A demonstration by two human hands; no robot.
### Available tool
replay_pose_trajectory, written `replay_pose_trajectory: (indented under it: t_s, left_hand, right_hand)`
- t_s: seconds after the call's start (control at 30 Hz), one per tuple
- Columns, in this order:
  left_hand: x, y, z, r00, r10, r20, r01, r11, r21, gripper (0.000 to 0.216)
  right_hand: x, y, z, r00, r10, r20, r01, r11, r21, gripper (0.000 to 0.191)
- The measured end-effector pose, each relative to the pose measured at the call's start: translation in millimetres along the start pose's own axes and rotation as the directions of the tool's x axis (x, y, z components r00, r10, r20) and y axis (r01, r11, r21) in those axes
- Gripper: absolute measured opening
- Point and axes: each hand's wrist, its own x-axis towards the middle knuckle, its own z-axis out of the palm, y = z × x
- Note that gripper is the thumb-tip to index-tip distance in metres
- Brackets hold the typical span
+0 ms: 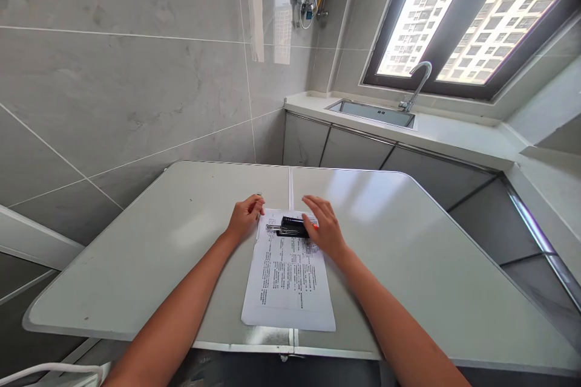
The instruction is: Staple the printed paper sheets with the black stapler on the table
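Observation:
A printed sheet of paper (288,278) lies on a pale grey folding table (136,254). A black stapler (293,227) rests across the sheet's far end. My left hand (245,217) sits at the paper's top left corner, fingers curled loosely against the edge. My right hand (324,227) lies over the stapler's right end, fingers stretched forward and slightly apart, with something small and red showing under them.
Behind the table, a white counter runs along the window with a steel sink (374,112) and tap (417,81). Grey tiled wall stands to the left. A white cable (49,370) lies at the lower left, below the table edge.

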Motion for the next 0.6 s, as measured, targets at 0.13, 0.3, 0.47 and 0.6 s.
replay_pose_trajectory:
  t_s: [0.13, 0.3, 0.47, 0.6]
  left_hand:
    - [12, -27, -12, 0.999, 0.046, -0.022, -0.032, 0.891, 0.453, 0.031]
    - [17, -50, -8, 0.994, 0.003, 0.114, -0.062, 0.856, 0.514, 0.048]
    - [16, -57, -4, 0.98, -0.06, 0.188, -0.04, 0.873, 0.487, 0.054]
    - [16, -54, -4, 0.988, -0.024, 0.151, -0.059, 0.853, 0.519, 0.047]
  right_hand:
    - [-4, 55, -11, 0.926, 0.359, -0.12, -0.362, 0.932, -0.009, 0.034]
    - [-20, 109, -14, 0.773, 0.634, -0.003, -0.629, 0.766, -0.133, 0.044]
    - [-27, 122, -5, 0.744, 0.668, 0.035, -0.635, 0.722, -0.275, 0.046]
    - [-26, 122, -3, 0.737, 0.675, 0.028, -0.631, 0.702, -0.33, 0.044]
